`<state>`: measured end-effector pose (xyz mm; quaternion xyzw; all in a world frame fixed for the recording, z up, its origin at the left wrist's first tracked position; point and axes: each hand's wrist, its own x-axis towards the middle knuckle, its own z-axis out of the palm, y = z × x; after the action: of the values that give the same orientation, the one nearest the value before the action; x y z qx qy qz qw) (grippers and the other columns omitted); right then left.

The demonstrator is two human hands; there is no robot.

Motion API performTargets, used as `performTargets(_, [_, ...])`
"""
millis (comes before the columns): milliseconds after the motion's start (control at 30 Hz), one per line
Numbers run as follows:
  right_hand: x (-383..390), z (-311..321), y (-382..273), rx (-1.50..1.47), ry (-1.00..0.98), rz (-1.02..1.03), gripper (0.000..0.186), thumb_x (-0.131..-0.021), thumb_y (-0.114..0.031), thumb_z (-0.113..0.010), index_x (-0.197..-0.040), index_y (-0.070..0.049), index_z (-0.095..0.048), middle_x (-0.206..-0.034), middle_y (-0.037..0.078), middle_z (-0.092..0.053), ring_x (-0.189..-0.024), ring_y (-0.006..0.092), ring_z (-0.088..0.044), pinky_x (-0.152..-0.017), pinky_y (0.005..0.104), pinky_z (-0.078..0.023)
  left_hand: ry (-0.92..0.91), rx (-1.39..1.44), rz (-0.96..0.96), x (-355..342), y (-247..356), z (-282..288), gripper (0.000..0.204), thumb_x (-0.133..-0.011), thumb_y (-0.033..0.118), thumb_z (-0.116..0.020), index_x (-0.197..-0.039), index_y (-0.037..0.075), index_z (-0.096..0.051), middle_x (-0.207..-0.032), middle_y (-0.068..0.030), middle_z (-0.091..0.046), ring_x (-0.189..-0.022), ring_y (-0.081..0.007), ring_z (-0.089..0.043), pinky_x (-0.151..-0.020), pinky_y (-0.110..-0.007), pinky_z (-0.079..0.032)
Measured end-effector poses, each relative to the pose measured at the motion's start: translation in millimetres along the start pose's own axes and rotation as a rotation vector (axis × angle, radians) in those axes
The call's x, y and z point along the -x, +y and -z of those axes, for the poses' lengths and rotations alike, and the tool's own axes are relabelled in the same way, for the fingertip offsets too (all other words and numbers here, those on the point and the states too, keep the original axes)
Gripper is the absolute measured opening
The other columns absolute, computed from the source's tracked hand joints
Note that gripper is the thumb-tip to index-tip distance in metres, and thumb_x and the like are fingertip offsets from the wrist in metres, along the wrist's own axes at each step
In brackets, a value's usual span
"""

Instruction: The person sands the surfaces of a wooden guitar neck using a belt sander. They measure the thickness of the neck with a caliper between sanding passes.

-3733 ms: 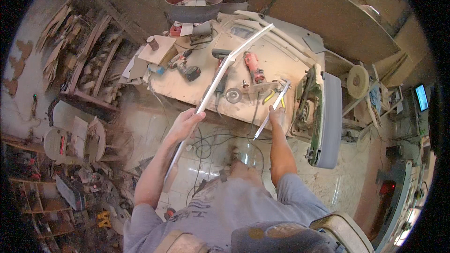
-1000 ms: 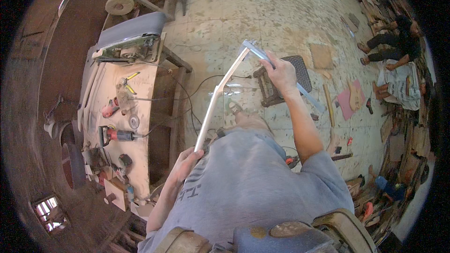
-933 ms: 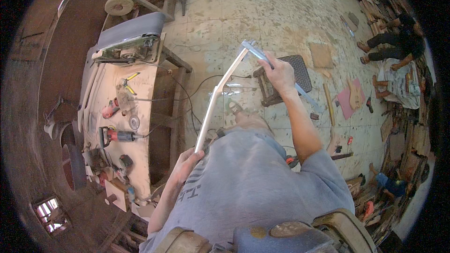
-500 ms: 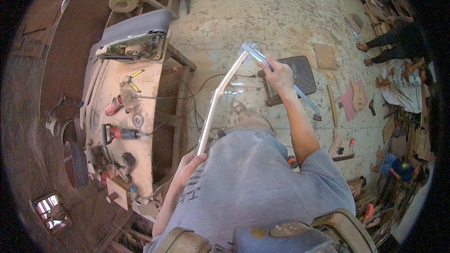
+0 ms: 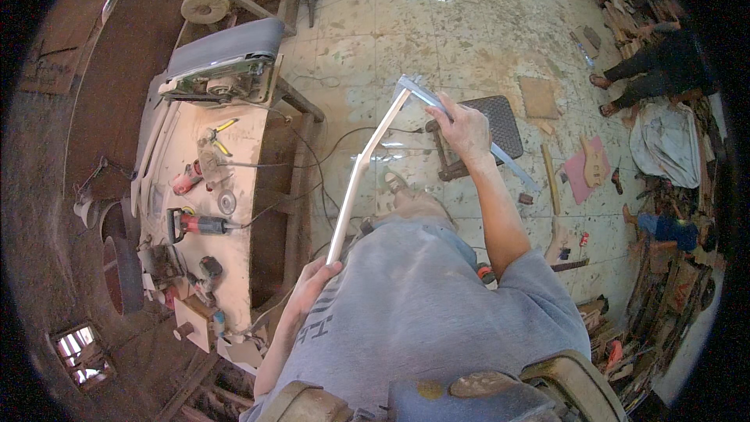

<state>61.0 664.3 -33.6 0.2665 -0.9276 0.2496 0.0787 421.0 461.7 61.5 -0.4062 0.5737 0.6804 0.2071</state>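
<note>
Both hands are gripping: the left hand (image 5: pixel 316 277), at 7 o'clock, is closed round the near end of the white strip (image 5: pixel 346 203), and the right hand (image 5: pixel 467 134), at 2 o'clock, is closed on the beam of the caliper (image 5: pixel 426 94). The strip runs up from the left hand, bends partway, and ends just past 12, where the caliper's head sits at its tip. Whether the jaws pinch the strip is too small to tell.

Over these few seconds the person has turned: the desk (image 5: pixel 234 254), at 12 earlier, now lies at 9 o'clock, with the sander (image 5: pixel 226 47) at 10. The caliper, then apart from the strip near the desk's edge, has come to its far tip, and in the last second the pair has barely shifted. That seems to put the work at that tip, above the floor (image 5: pixel 461 51), with the desk's power tools (image 5: pixel 205 223) left aside.
</note>
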Motion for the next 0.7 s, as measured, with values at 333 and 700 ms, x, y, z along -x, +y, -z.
performTargets(333, [5,12,5,0.014,-0.011,-0.008,0.049,-0.095,-0.055,-0.063,-0.124,-0.016,-0.070,-0.080,0.020,-0.072,-0.075,0.0388,-0.073,-0.066,0.0469,-0.057,-0.033,-0.024,-0.023,-3,-14,-1,0.041,-0.097,0.039,-0.063,-0.103,-0.001,-0.063,-0.090,-0.0018,-0.062,-0.084,-0.0111,-0.053,-0.075,-0.028,-0.043])
performTargets(700, [0,28,23,-0.321,0.304,-0.307,0.045,-0.097,-0.036,-0.066,-0.130,-0.007,-0.066,-0.090,0.026,-0.071,-0.084,0.0432,-0.070,-0.072,0.0472,-0.054,0.034,-0.068,-0.259,-6,-19,5,0.040,-0.089,0.019,-0.079,-0.118,0.000,-0.060,-0.102,-0.0049,-0.069,-0.092,-0.0106,-0.060,-0.084,-0.029,-0.049])
